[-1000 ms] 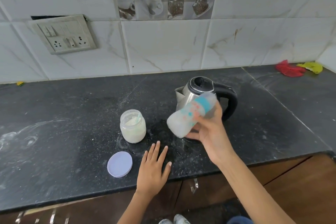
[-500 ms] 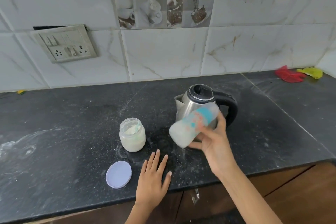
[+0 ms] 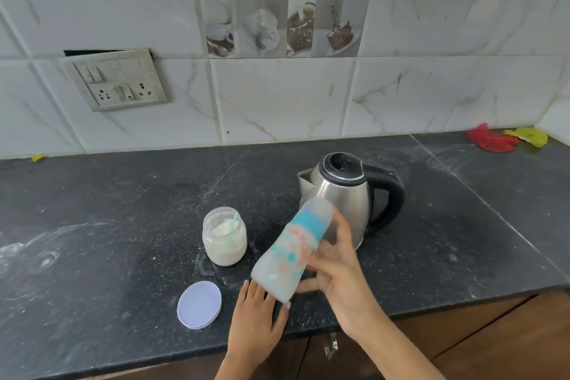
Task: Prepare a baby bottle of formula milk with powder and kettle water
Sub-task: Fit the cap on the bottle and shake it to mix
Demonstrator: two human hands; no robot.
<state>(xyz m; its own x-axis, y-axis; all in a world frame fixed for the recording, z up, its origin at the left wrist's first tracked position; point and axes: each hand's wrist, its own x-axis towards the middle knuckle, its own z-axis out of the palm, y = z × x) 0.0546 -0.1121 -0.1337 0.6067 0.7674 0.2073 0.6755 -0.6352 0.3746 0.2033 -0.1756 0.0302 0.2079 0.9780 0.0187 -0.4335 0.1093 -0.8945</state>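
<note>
The right hand [image 3: 339, 274] holds the baby bottle [image 3: 291, 251] in the air above the front of the bench [image 3: 108, 225], its grip closed around the bottle's right side: fingers [image 3: 340, 231] reach up along the upper body near the blue band, and the thumb lies under the lower part. The bottle sits to the left of the palm, motion-blurred, so its print is hard to read.

Its long axis runs on a slant, from lower left to upper right. The capped top points up and away, toward the kettle [image 3: 342, 194]; the base points down and toward the person, just over the fingertips of the left hand [image 3: 256, 315]. Whitish contents fill the lower part.

The left hand lies flat, palm down, on the bench near its front edge, its grip open and holding nothing. Whether the bottle's base touches those fingers cannot be told.

The open jar of powder [image 3: 224, 237], with a scoop handle standing in it, is on the bench left of the bottle, and its lid [image 3: 199, 304] lies flat in front of it, beside the left hand. The kettle stands behind the bottle, handle to the right.

Compared with half a second ago, the bottle is tipped steeper and sits lower, its base now overlapping the left fingers instead of hanging clear above them. The jar, lid and kettle keep their places.
</note>
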